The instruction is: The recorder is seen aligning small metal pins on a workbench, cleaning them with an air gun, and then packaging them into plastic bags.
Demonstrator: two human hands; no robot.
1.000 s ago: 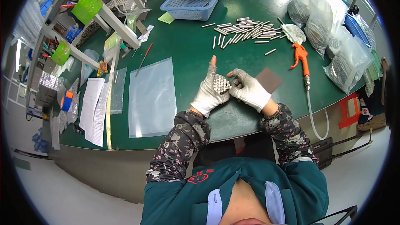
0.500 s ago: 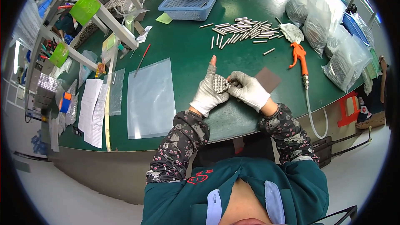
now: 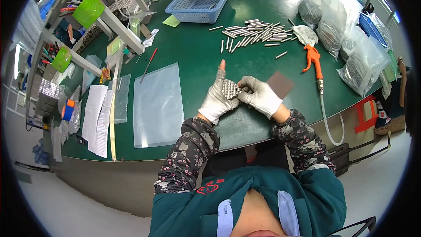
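Note:
A bundle of metal pins (image 3: 230,89), packed side by side with their ends facing up, rests in the grip of my left hand (image 3: 215,99). That hand wears a pale glove, and its bare thumb tip sticks up. My right hand (image 3: 262,96), gloved too, has its fingertips pinched at the right edge of the bundle. Whether a single pin sits between those fingertips is too small to tell. Beyond my hands lies a loose pile of metal pins (image 3: 258,33), with one pin (image 3: 281,55) apart from it. A brown square sheet (image 3: 280,85) lies beside my right hand.
A blue plastic basket (image 3: 199,16) stands at the back. An orange air gun (image 3: 312,59) with a hose lies right, near bags of pins (image 3: 362,72). To the left are a clear plastic bag (image 3: 158,109), a red pen-like stick (image 3: 149,64), papers (image 3: 97,114) and a white shelf frame (image 3: 125,26).
The view has shifted very slightly. My right fingertips stay at the bundle's edge, and my left hand keeps its hold; little else differs.

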